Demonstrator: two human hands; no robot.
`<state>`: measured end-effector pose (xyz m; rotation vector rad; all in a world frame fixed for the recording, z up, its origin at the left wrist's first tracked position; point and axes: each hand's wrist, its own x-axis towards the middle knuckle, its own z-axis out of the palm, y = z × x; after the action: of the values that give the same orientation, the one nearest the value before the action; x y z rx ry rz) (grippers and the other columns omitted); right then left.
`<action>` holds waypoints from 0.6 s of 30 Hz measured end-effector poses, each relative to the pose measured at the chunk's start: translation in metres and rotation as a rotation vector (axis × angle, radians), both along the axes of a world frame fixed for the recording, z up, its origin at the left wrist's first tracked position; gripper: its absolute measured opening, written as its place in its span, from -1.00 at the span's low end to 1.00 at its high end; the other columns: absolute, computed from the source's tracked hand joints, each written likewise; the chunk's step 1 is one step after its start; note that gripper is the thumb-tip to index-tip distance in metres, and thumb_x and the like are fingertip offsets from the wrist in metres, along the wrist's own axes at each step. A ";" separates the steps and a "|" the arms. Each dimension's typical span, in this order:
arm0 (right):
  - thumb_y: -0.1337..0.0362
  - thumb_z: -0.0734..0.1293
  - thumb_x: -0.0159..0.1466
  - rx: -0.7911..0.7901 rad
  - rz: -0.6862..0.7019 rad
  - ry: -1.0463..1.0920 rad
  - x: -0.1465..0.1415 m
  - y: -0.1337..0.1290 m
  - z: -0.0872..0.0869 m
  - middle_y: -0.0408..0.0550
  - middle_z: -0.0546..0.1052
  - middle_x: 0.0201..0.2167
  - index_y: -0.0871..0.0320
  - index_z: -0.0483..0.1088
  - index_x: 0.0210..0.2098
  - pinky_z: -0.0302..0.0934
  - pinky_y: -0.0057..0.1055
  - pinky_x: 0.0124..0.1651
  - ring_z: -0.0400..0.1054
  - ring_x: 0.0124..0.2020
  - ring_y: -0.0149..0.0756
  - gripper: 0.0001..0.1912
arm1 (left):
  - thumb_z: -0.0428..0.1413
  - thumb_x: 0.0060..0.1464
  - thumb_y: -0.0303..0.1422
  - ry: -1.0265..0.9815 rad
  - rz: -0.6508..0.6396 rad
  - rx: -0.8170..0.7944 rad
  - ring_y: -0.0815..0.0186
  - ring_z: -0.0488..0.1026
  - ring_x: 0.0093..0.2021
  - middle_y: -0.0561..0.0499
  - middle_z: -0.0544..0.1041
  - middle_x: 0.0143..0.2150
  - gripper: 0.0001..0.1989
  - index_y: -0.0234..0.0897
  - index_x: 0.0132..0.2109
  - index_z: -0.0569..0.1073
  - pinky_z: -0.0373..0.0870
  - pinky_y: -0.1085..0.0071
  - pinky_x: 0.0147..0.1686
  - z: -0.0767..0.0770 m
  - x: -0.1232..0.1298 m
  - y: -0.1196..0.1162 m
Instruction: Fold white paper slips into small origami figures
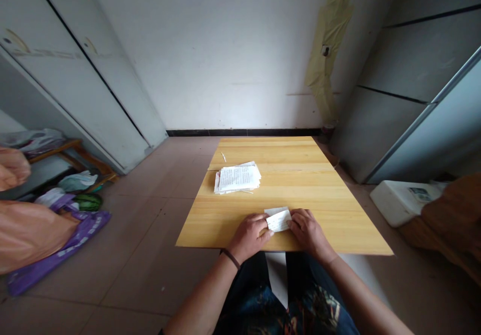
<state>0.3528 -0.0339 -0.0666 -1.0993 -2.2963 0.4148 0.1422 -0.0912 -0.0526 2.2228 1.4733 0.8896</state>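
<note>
The folded white paper (pixel 278 221) lies between my two hands near the close edge of the wooden bench (pixel 300 190), with one layer showing behind another. Farther off and to the left, I see a stack of printed sheets (pixel 238 177), and beyond it a small white scrap (pixel 223 157). Nothing stands between the hands and the folded white paper. My left hand (pixel 252 235) grips its left side with curled fingers, thumb at the lower edge; my right hand (pixel 306 230) grips the right side, also with fingers bent, thumb against the paper.
</note>
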 end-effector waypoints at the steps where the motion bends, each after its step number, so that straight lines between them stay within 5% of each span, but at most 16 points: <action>1: 0.33 0.17 0.32 0.011 -0.051 -0.045 -0.002 -0.001 0.000 0.01 0.48 -0.25 0.16 0.39 -0.37 0.19 -0.30 -0.10 0.28 -0.20 -0.22 -0.80 | 0.08 0.08 -0.44 0.000 0.028 0.007 0.27 0.47 -0.18 -0.06 0.55 -0.22 -0.89 -0.28 -0.30 0.51 0.39 0.37 -0.12 0.000 0.002 0.001; 5: 0.28 0.18 0.33 0.075 -0.244 -0.269 -0.011 -0.005 0.004 0.00 0.46 -0.29 0.14 0.36 -0.38 0.13 -0.29 -0.19 0.26 -0.22 -0.17 -0.81 | 0.03 0.12 -0.51 0.006 0.124 0.077 0.32 0.42 -0.29 -0.02 0.47 -0.38 -0.79 -0.31 -0.46 0.43 0.35 0.44 -0.25 -0.005 0.011 0.004; 9: 0.27 0.19 0.33 0.113 -0.281 -0.372 -0.016 -0.005 0.007 0.00 0.46 -0.28 0.14 0.36 -0.37 0.10 -0.28 -0.20 0.26 -0.21 -0.15 -0.82 | 0.05 0.07 -0.56 0.019 0.181 0.117 0.33 0.38 -0.31 -0.01 0.44 -0.40 -0.80 -0.31 -0.50 0.37 0.32 0.44 -0.29 -0.009 0.016 0.006; 18: 0.29 0.18 0.31 0.017 0.103 -0.011 0.001 0.011 -0.001 -0.02 0.46 -0.35 0.14 0.33 -0.41 0.15 -0.36 -0.20 0.29 -0.28 -0.26 -0.81 | 0.11 -0.08 -0.60 -0.013 0.191 0.158 0.26 0.42 -0.24 -0.03 0.52 -0.34 -0.83 -0.29 -0.52 0.37 0.33 0.34 -0.19 -0.011 0.011 0.006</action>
<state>0.3536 -0.0228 -0.0672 -0.9799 -2.3691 0.4288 0.1530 -0.0856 -0.0631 2.2058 1.6844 1.1133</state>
